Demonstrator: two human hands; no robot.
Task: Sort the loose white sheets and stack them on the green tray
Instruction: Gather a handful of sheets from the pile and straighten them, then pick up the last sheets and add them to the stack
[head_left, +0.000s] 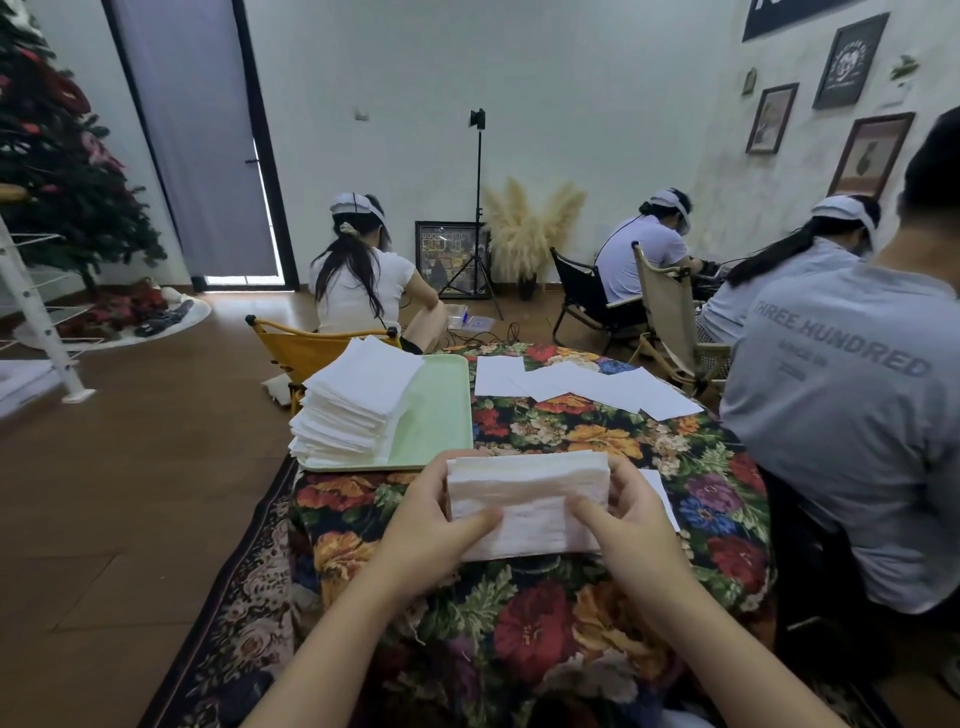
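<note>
L hand (434, 512) & R hand (631, 512) each grip an end of a wad of white sheets (527, 501), thumbs on top. Green tray (441, 410) w/ tall stack (358, 402) sits just beyond L hand. Loose sheets (582, 384) lie further out past R hand on floral cloth (571, 441).

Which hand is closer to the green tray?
Left. The left hand grips the bundle just below the tray; the right hand is farther right.
</note>
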